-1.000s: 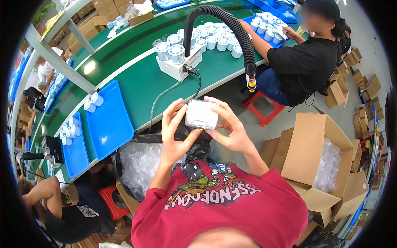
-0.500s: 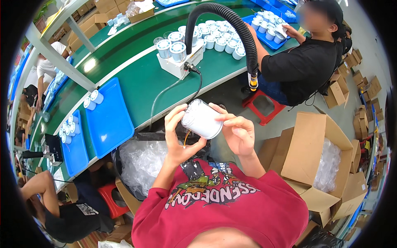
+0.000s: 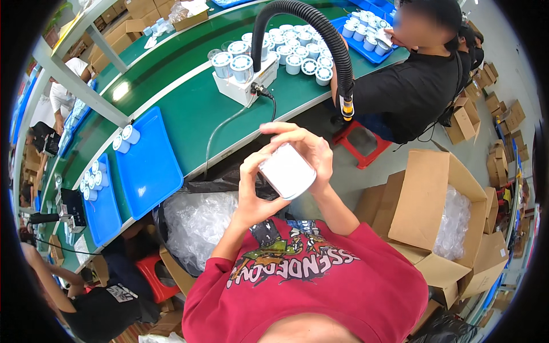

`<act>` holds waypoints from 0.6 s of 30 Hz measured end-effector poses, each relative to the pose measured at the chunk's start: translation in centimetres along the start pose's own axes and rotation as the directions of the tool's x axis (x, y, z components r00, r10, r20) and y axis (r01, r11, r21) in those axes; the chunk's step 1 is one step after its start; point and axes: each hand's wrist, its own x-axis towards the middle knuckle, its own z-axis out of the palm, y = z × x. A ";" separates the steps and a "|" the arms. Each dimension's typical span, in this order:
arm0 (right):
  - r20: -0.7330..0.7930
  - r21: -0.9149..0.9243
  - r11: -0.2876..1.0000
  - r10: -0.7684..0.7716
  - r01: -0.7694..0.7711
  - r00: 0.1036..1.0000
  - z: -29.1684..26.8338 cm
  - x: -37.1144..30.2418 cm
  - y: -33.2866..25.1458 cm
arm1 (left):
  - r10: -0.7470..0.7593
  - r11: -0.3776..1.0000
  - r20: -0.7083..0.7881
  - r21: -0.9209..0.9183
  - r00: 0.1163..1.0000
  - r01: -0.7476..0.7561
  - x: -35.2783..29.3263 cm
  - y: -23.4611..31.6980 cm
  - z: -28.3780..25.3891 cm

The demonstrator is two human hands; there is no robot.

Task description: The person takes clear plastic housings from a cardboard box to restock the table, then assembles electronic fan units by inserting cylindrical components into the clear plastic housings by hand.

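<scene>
A white cylindrical canister (image 3: 287,171) is held up in front of my chest, tilted, with its smooth side showing. My left hand (image 3: 255,186) is closed around its left and lower side, thumb beneath it. From the upper right, the curled fingers of my right hand (image 3: 313,151) wrap over the far end and press on the side. My fingers hide that end. Past my hands, on the green workbench (image 3: 194,123), a white box unit (image 3: 243,88) carries several similar canisters (image 3: 241,67) and a black ribbed hose (image 3: 311,12).
Blue trays (image 3: 150,166) with a few canisters lie to the left. Under the bench edge is a black bag of clear plastic (image 3: 200,228). An open carton (image 3: 426,197) stands at right. A co-worker in black (image 3: 412,94) sits by a red stool (image 3: 363,146).
My right hand has moved up and left, over the canister's far end. The canister has turned in my grip, and the wire that hung from it is out of sight.
</scene>
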 end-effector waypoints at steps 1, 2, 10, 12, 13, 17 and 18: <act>-0.001 -0.067 0.994 -0.082 0.082 0.997 0.4 0.7 0.3 | -0.055 0.992 -0.039 0.109 0.998 0.059 -0.3 0.1 0.0; -0.003 -0.066 0.994 -0.083 0.083 0.997 0.5 0.7 0.6 | -0.105 0.969 -0.084 0.214 0.991 0.121 -0.2 0.3 0.1; -0.117 0.184 0.983 0.034 -0.012 0.993 1.3 0.4 1.1 | 0.037 0.942 -0.058 0.334 0.998 -0.015 0.3 1.3 -1.0; -0.135 0.203 0.979 0.049 -0.021 0.990 1.5 0.4 1.0 | 0.037 0.940 -0.061 0.341 0.997 -0.014 0.3 1.4 -0.9; -0.140 0.216 0.976 0.056 -0.025 0.989 1.5 0.4 1.0 | 0.039 0.937 -0.065 0.349 0.997 -0.014 0.3 1.4 -0.9; -0.169 0.244 0.970 0.054 -0.011 0.984 1.5 0.4 1.2 | 0.079 0.923 -0.097 0.383 0.992 -0.036 0.4 1.5 -0.7; -0.170 0.243 0.970 0.053 -0.011 0.984 1.4 0.5 1.3 | 0.097 0.910 -0.087 0.411 0.991 -0.053 0.2 1.4 -0.7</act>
